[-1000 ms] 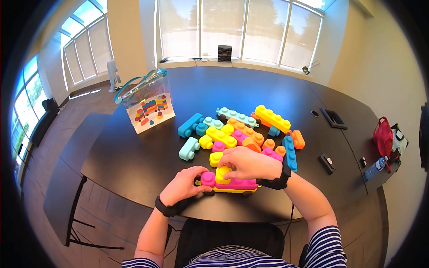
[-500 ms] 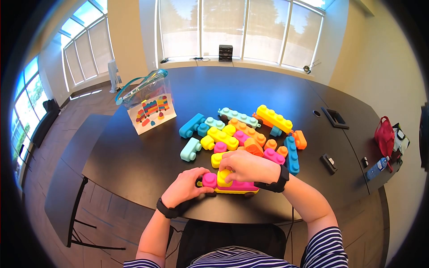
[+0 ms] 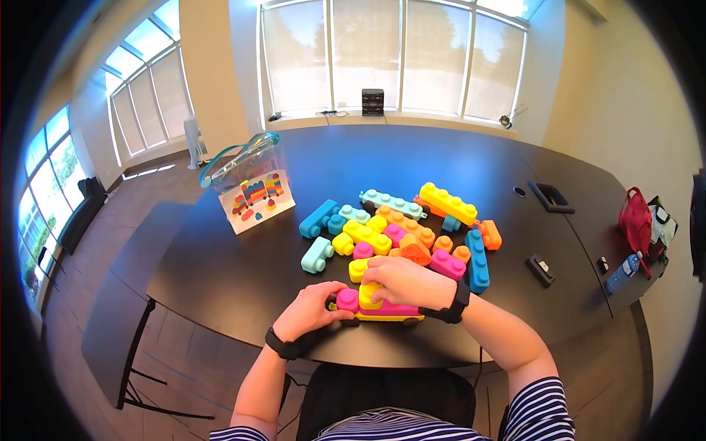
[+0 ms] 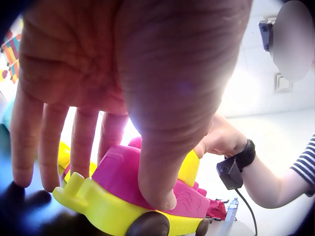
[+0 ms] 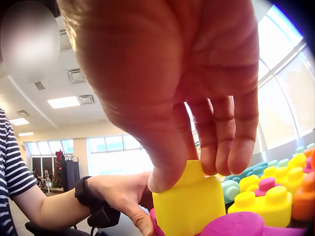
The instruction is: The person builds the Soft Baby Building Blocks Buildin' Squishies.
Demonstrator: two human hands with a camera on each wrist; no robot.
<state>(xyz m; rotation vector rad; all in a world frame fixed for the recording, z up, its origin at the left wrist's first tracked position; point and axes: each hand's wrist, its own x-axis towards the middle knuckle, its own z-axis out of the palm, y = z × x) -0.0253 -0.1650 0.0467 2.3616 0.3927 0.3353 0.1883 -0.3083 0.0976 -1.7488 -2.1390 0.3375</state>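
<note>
The car sat on the table under my hands, long axis running left to right, hitch pointing left beneath my left hand, which gripped that end. My right hand pinched the yellow block on top. The table's near edge ran just my side of the car; tabletop spread wide left of my left hand. Ahead of my right hand, loose blocks crowded the way; the bag stood forward-left of my left.

Loose blocks crowding the space beyond the toy car, open tabletop to their left, clear bag farther back
</note>
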